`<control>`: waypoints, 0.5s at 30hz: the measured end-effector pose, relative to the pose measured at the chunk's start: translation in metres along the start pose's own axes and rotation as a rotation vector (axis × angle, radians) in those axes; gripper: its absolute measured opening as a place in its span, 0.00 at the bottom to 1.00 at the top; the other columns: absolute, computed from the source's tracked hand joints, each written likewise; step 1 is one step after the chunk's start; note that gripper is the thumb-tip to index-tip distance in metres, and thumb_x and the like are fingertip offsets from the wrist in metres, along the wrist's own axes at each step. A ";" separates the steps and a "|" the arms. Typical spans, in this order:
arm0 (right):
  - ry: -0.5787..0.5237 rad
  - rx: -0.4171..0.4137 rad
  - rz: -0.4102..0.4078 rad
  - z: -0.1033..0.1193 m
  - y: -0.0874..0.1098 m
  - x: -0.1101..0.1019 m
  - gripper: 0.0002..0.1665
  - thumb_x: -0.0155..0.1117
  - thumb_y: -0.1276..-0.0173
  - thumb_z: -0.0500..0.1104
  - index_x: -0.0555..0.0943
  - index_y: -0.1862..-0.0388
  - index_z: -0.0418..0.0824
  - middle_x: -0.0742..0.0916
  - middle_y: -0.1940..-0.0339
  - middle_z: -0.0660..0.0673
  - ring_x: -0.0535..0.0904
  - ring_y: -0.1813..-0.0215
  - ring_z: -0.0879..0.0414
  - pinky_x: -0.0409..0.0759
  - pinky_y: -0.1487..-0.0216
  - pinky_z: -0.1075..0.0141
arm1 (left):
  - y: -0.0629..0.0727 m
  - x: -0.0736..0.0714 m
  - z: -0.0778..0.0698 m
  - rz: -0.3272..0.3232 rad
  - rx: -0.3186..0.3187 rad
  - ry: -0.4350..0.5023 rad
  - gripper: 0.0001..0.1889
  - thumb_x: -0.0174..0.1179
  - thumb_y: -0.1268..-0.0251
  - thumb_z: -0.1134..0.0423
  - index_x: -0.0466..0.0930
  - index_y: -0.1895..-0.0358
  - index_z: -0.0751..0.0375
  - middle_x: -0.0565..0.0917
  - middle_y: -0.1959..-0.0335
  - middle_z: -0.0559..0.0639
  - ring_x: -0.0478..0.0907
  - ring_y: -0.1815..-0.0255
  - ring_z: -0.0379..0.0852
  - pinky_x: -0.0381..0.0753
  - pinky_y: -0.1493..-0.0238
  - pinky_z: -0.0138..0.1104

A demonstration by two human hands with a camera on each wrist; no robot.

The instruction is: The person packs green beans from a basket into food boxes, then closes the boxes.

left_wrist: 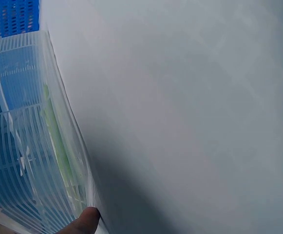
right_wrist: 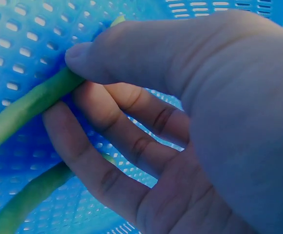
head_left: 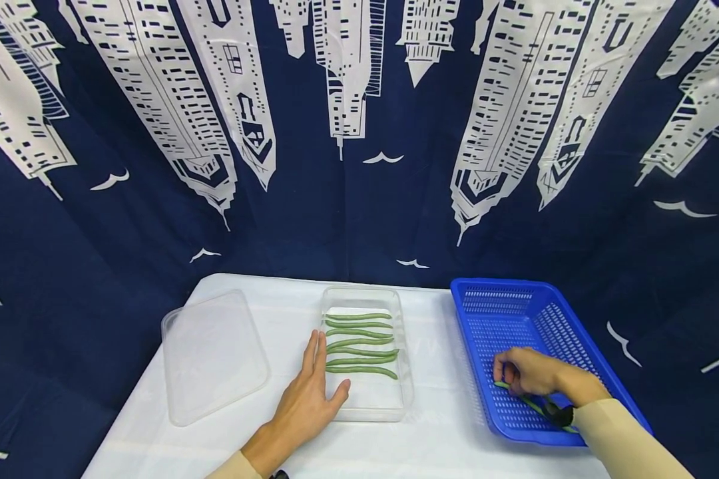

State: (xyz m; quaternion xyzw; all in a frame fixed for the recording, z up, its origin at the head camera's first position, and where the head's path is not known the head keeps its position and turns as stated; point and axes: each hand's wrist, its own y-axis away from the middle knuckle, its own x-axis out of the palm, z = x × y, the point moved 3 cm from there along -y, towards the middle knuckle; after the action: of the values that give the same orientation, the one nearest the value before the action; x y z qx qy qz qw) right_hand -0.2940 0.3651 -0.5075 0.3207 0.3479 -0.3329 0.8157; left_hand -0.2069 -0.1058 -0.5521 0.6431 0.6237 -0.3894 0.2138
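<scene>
Several green beans (head_left: 359,360) lie crosswise, one below another, in a clear plastic container (head_left: 368,415). My left hand (head_left: 305,404) rests along the container's left side, its fingers straight. In the left wrist view a fingertip (left_wrist: 88,218) touches the ribbed wall. Inside the blue basket (head_left: 498,287), my right hand (head_left: 530,372) pinches one green bean (right_wrist: 31,101) between thumb and fingers, near one end. A second bean (right_wrist: 31,196) lies below it on the perforated basket floor, partly behind a finger.
A translucent lid (head_left: 216,359) lies flat on the white table (head_left: 293,303), left of the container. Behind the table hangs a dark blue cloth (head_left: 347,219) printed with white buildings and birds. The basket stands at the table's right side.
</scene>
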 end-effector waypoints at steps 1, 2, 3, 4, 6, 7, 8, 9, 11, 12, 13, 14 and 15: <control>0.000 0.002 -0.006 0.000 0.001 0.000 0.22 0.77 0.41 0.21 0.87 0.56 0.44 0.84 0.66 0.50 0.76 0.66 0.64 0.76 0.64 0.69 | 0.000 0.000 0.000 0.001 0.000 0.002 0.54 0.67 0.14 0.45 0.44 0.02 0.66 0.48 0.00 0.65 0.93 0.44 0.61 0.93 0.53 0.50; 0.005 0.004 -0.016 0.001 0.001 -0.001 0.22 0.77 0.40 0.21 0.87 0.56 0.44 0.84 0.65 0.50 0.76 0.65 0.64 0.76 0.63 0.69 | 0.000 0.001 0.000 0.002 -0.001 0.001 0.54 0.67 0.14 0.45 0.44 0.02 0.66 0.48 0.00 0.66 0.93 0.43 0.62 0.93 0.53 0.50; 0.008 0.005 -0.025 0.002 0.002 -0.002 0.22 0.77 0.40 0.21 0.87 0.55 0.44 0.84 0.65 0.49 0.76 0.65 0.64 0.76 0.63 0.69 | 0.000 0.001 0.000 0.003 -0.003 -0.001 0.55 0.67 0.14 0.45 0.44 0.02 0.66 0.48 0.00 0.66 0.93 0.43 0.63 0.93 0.53 0.50; 0.011 0.010 -0.035 0.003 0.002 -0.002 0.21 0.76 0.39 0.21 0.87 0.55 0.44 0.84 0.65 0.49 0.76 0.64 0.63 0.76 0.62 0.69 | 0.001 0.001 0.000 0.005 -0.005 0.000 0.55 0.67 0.14 0.45 0.44 0.02 0.66 0.48 0.00 0.66 0.93 0.43 0.63 0.93 0.54 0.50; 0.011 0.013 -0.052 0.005 0.003 -0.005 0.21 0.75 0.37 0.21 0.87 0.54 0.43 0.84 0.64 0.49 0.76 0.63 0.62 0.76 0.62 0.69 | 0.001 0.001 0.000 0.006 -0.009 -0.002 0.55 0.67 0.14 0.45 0.44 0.02 0.66 0.48 0.00 0.66 0.93 0.44 0.64 0.93 0.54 0.51; 0.019 0.012 -0.065 0.006 0.003 -0.006 0.21 0.74 0.36 0.20 0.87 0.53 0.43 0.84 0.64 0.49 0.76 0.63 0.62 0.76 0.61 0.69 | 0.001 0.001 0.000 0.005 -0.012 -0.004 0.55 0.67 0.14 0.45 0.44 0.02 0.65 0.49 0.00 0.66 0.93 0.44 0.64 0.93 0.54 0.51; 0.029 0.009 -0.081 0.007 0.003 -0.007 0.21 0.73 0.36 0.20 0.87 0.53 0.43 0.83 0.64 0.50 0.76 0.62 0.62 0.76 0.61 0.69 | 0.001 0.001 0.000 0.004 -0.014 -0.007 0.55 0.67 0.14 0.45 0.44 0.02 0.65 0.49 0.00 0.66 0.93 0.44 0.64 0.93 0.54 0.52; 0.031 0.007 -0.096 0.009 0.004 -0.008 0.22 0.72 0.36 0.20 0.87 0.53 0.43 0.83 0.64 0.50 0.76 0.62 0.62 0.76 0.61 0.69 | 0.001 0.001 0.000 0.002 -0.015 -0.009 0.55 0.67 0.14 0.45 0.44 0.02 0.65 0.49 0.00 0.65 0.93 0.44 0.64 0.93 0.53 0.52; 0.037 -0.004 -0.127 0.011 0.004 -0.010 0.22 0.72 0.35 0.20 0.87 0.52 0.43 0.84 0.63 0.50 0.77 0.61 0.62 0.77 0.60 0.69 | 0.001 0.001 0.000 -0.002 -0.016 -0.009 0.55 0.67 0.14 0.45 0.44 0.02 0.65 0.49 0.00 0.65 0.93 0.44 0.65 0.92 0.53 0.53; 0.046 -0.015 -0.145 0.013 0.004 -0.010 0.22 0.72 0.35 0.20 0.88 0.52 0.44 0.84 0.63 0.50 0.77 0.61 0.62 0.77 0.60 0.68 | 0.001 0.001 0.000 -0.004 -0.015 -0.010 0.55 0.67 0.14 0.45 0.44 0.02 0.65 0.49 0.00 0.65 0.93 0.44 0.65 0.92 0.52 0.54; 0.057 -0.024 -0.164 0.014 0.004 -0.011 0.22 0.73 0.35 0.21 0.88 0.52 0.45 0.85 0.63 0.51 0.78 0.60 0.62 0.78 0.59 0.68 | 0.000 0.001 0.000 -0.005 -0.015 -0.009 0.54 0.67 0.14 0.45 0.45 0.02 0.65 0.49 0.00 0.65 0.93 0.43 0.65 0.93 0.52 0.54; 0.063 -0.034 -0.180 0.015 0.005 -0.011 0.22 0.73 0.35 0.21 0.88 0.52 0.45 0.86 0.62 0.51 0.79 0.60 0.61 0.80 0.59 0.67 | 0.000 0.001 0.000 -0.005 -0.014 -0.009 0.54 0.67 0.14 0.45 0.45 0.02 0.65 0.49 0.00 0.65 0.93 0.43 0.65 0.93 0.52 0.54; 0.069 -0.043 -0.195 0.017 0.005 -0.012 0.21 0.73 0.35 0.21 0.88 0.52 0.45 0.87 0.62 0.51 0.80 0.59 0.61 0.81 0.58 0.66 | 0.000 0.001 0.000 -0.006 -0.015 -0.009 0.54 0.67 0.14 0.45 0.45 0.02 0.65 0.49 0.00 0.65 0.93 0.42 0.66 0.93 0.51 0.55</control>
State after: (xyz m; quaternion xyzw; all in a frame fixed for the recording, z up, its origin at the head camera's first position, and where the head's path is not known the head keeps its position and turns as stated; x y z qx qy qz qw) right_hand -0.2906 0.3592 -0.4875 0.2791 0.4125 -0.3918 0.7736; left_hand -0.2069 -0.1050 -0.5531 0.6381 0.6274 -0.3883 0.2201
